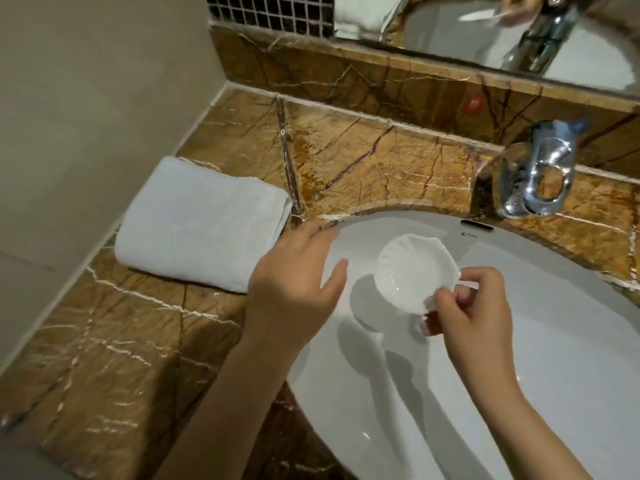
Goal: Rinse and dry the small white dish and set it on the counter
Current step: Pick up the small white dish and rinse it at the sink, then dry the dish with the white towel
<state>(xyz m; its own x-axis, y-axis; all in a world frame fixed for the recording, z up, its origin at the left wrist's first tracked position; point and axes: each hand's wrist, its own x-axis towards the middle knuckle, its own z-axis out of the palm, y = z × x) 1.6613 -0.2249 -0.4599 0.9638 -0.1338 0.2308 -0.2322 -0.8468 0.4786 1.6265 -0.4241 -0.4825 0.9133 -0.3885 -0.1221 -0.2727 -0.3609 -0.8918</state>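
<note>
A small white shell-shaped dish (412,271) hangs over the white sink basin (554,341), pinched at its near right rim by my right hand (474,317). Small water drops glint inside the dish. My left hand (294,282) is open, fingers spread, hovering over the sink's left rim between the dish and a folded white towel (201,223). The towel lies on the brown marble counter (363,161) to the left of the basin.
A chrome faucet (536,174) stands behind the basin at the right, with no water running. A mirror (485,26) sits above the marble backsplash. A beige wall (86,98) borders the counter on the left.
</note>
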